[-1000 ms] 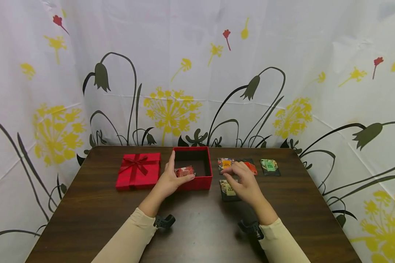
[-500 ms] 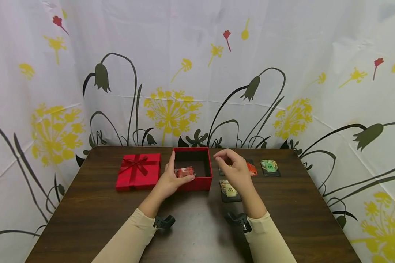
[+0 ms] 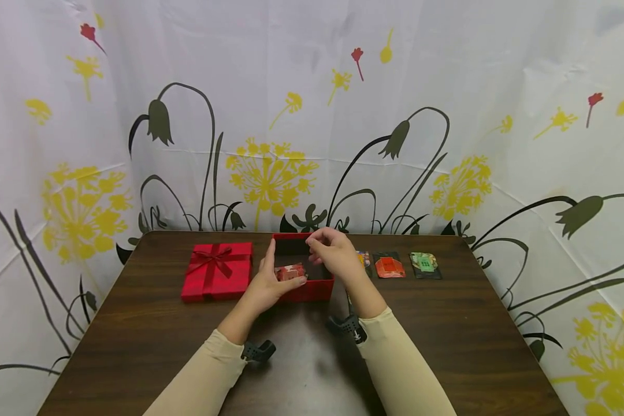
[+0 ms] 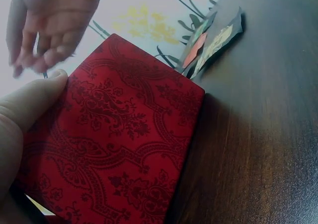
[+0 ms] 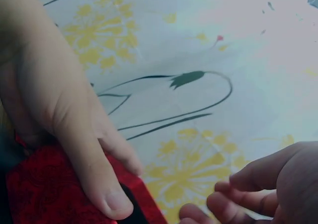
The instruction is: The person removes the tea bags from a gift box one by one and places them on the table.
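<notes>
In the head view a red open-topped box [image 3: 312, 291] with a dark inside stands at the table's far side. My left hand [image 3: 270, 284] grips its near left corner, thumb over the front rim and fingers along the left wall. A small red printed packet [image 3: 291, 271] shows inside, beside that thumb. Patterned red cloth covers the box wall [image 4: 112, 129] in the left wrist view. Over the box's right side is my right hand [image 3: 338, 255], fingers loosely bent with nothing between them. The right wrist view shows its bent fingers [image 5: 248, 196] apart from the box.
Left of the box sits a red lid [image 3: 215, 271] with a ribbon bow. To the right lie an orange-labelled sachet [image 3: 389, 266] and a green-labelled sachet [image 3: 425, 265]. My right arm partly covers another colourful sachet [image 3: 364, 260] and mostly hides one nearer me. A flowered curtain [image 3: 312, 115] hangs behind.
My right hand has moved left from above the sachets to over the box. The orange-labelled sachet now shows fully. My left hand and the box stay in place.
</notes>
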`<state>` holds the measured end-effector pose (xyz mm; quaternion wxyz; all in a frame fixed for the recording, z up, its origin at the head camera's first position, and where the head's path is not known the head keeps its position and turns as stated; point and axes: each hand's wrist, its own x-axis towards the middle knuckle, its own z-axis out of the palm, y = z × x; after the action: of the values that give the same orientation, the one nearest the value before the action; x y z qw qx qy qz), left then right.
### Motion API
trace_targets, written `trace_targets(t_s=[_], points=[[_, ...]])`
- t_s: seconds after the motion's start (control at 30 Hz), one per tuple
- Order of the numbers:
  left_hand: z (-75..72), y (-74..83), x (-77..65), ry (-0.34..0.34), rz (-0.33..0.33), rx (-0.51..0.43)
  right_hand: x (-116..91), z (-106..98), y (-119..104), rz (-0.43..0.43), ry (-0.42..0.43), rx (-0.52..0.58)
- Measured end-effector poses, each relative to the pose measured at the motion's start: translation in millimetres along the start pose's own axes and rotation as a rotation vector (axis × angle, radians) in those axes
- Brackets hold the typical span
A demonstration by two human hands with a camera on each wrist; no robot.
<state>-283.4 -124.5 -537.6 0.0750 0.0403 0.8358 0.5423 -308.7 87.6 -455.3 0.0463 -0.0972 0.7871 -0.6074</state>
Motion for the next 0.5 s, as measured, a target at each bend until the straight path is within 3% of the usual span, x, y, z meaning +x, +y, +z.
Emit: trace_targets(t_s=[0.13, 0.27, 0.5], points=[[-0.3, -1.2, -0.2, 0.001, 0.004, -0.002, 16, 8, 2, 0.145, -0.048, -0.001], [-0.3, -1.4, -0.5, -0.004, 0.004, -0.015, 31, 12, -2, 0.295, -0.140, -0.096], [-0.5, -1.3, 0.2, -0.019, -0.001, -0.016, 49, 19, -6, 0.418, -0.274, -0.283]])
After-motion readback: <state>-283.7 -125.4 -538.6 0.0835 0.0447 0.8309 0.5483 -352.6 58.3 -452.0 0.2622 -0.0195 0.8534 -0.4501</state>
